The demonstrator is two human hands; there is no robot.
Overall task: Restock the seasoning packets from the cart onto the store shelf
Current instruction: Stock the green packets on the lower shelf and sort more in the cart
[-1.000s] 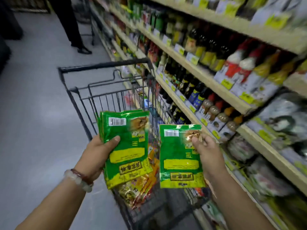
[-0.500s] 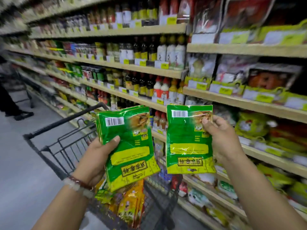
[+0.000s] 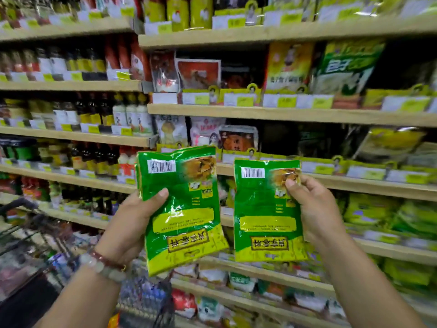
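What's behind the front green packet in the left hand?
More green edges fan out behind the front green packet at its top and left, so the left hand grips a stack. The count is hidden, as are the fingers behind; only the thumb shows in front.

You face wooden shelves (image 3: 283, 113) stacked with sauce bottles (image 3: 94, 112) at left and seasoning bags (image 3: 345, 67) at right.

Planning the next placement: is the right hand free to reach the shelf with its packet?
Probably yes: the right hand holds one packet facing the shelf, with nothing visibly between them.
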